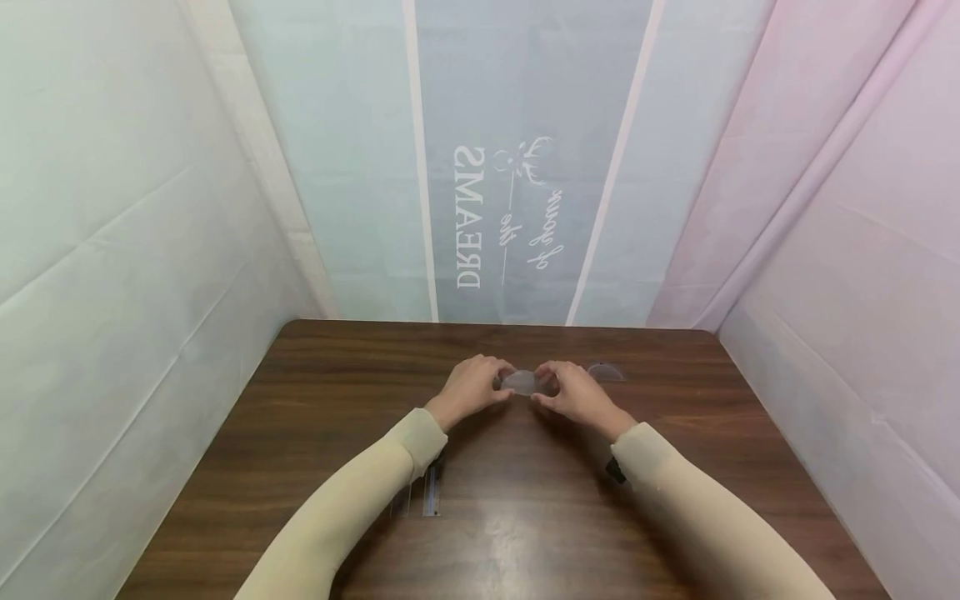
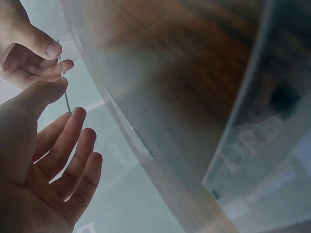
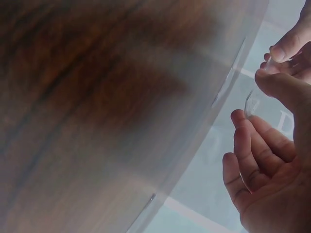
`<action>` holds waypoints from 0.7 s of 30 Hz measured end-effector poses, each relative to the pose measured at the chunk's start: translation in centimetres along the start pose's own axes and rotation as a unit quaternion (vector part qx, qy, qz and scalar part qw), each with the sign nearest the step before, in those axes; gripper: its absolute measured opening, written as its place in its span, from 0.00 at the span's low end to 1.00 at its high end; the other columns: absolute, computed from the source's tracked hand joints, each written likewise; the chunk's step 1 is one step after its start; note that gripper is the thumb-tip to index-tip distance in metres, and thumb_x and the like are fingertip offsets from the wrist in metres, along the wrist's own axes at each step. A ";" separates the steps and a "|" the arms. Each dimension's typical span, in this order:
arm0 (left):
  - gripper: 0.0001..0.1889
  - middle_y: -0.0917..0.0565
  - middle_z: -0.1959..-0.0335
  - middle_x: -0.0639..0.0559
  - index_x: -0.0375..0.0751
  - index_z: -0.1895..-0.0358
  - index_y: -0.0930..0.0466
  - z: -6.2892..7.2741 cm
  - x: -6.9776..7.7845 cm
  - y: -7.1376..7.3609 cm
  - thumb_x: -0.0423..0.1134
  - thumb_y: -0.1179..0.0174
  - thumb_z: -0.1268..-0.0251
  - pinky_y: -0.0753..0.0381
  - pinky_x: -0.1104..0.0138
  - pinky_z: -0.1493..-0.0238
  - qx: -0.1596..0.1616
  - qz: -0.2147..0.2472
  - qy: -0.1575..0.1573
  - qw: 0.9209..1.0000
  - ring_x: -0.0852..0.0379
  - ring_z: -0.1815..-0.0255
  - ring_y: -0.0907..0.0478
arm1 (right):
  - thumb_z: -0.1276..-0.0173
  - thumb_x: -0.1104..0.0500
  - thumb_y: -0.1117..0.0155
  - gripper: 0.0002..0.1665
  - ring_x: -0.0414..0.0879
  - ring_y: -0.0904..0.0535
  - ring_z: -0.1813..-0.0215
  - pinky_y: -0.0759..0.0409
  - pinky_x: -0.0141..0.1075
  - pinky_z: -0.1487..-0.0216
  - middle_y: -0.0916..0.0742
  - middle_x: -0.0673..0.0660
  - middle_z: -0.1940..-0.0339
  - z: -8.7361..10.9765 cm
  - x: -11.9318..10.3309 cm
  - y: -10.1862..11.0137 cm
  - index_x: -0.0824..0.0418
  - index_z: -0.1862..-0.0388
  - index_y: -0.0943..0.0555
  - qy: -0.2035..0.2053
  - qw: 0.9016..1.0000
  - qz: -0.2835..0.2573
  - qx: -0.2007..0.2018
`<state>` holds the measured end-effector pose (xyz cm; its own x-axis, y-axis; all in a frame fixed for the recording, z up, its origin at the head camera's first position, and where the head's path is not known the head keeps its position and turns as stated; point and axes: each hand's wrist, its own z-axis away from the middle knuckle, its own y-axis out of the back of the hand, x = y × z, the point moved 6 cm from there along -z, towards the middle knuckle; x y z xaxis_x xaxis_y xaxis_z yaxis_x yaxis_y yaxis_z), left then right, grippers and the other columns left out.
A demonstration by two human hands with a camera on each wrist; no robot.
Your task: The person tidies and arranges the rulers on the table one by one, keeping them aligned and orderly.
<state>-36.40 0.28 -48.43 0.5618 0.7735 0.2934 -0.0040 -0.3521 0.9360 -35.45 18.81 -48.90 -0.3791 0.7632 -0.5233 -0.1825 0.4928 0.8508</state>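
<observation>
The left hand [image 1: 469, 388] and the right hand [image 1: 577, 396] pinch a clear plastic piece [image 1: 521, 383], maybe a protractor, between them above the brown table [image 1: 517, 475]. A clear half-circle [image 1: 607, 374] lies just beside the right hand. A see-through ruler [image 1: 431, 495] lies near the left sleeve [image 1: 378, 471].

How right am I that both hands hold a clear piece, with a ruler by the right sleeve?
Not quite: the head view shows the ruler by the left sleeve, not the right. The left hand and right hand do hold a clear piece.
</observation>
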 end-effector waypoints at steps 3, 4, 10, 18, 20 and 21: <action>0.20 0.10 0.54 0.59 0.49 0.39 0.11 0.4 0.0 0.2 0.51 0.26 0.29 0.17 0.65 0.55 0.006 0.001 -0.005 1.000 0.59 0.56 0.18 | 0.29 0.54 0.21 0.25 0.47 0.15 0.51 0.13 0.47 0.51 0.11 0.55 0.49 0.1 -0.3 -0.2 0.62 0.38 0.16 0.001 1.000 0.002 -0.001; 0.20 0.09 0.54 0.59 0.49 0.39 0.11 0.6 0.0 0.3 0.51 0.26 0.29 0.17 0.65 0.55 0.007 0.001 -0.006 1.000 0.59 0.56 0.17 | 0.29 0.54 0.21 0.25 0.47 0.15 0.51 0.13 0.47 0.50 0.11 0.55 0.49 0.2 -0.4 -0.3 0.62 0.38 0.16 0.003 1.000 0.003 -0.001; 0.19 0.09 0.55 0.59 0.49 0.41 0.10 1.7 -0.1 0.7 0.52 0.27 0.29 0.16 0.64 0.55 0.008 -0.004 -0.007 1.000 0.59 0.57 0.17 | 0.30 0.54 0.20 0.24 0.47 0.15 0.52 0.13 0.46 0.51 0.11 0.55 0.49 0.5 -1.3 -0.5 0.61 0.40 0.16 0.016 1.000 0.003 -0.001; 0.19 0.10 0.52 0.59 0.50 0.40 0.12 3.9 -0.1 1.2 0.51 0.26 0.30 0.15 0.63 0.53 0.015 -0.008 -0.009 1.000 0.58 0.54 0.15 | 0.31 0.53 0.19 0.24 0.45 0.15 0.55 0.13 0.44 0.53 0.11 0.53 0.51 1.3 -2.8 -1.2 0.61 0.41 0.15 0.023 1.000 0.014 0.004; 0.20 0.09 0.51 0.58 0.49 0.40 0.12 4.5 -0.1 1.3 0.50 0.26 0.30 0.14 0.62 0.53 0.018 -0.001 -0.009 1.000 0.58 0.53 0.15 | 0.32 0.53 0.19 0.25 0.45 0.15 0.55 0.14 0.44 0.53 0.11 0.52 0.51 1.6 -3.2 -1.3 0.61 0.41 0.15 0.022 1.000 0.014 0.005; 0.20 0.09 0.51 0.58 0.49 0.39 0.12 4.8 -0.1 1.3 0.51 0.26 0.30 0.14 0.62 0.52 0.017 -0.001 -0.009 1.000 0.58 0.52 0.15 | 0.32 0.54 0.19 0.25 0.45 0.15 0.55 0.13 0.44 0.53 0.11 0.53 0.52 1.7 -3.5 -1.4 0.62 0.41 0.15 0.026 1.000 0.013 0.005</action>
<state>-32.49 -2.79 -48.20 0.5759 0.7652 0.2877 0.0253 -0.3684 0.9293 -32.35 16.16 -48.35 -0.4301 0.7534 -0.4974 -0.1631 0.4770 0.8636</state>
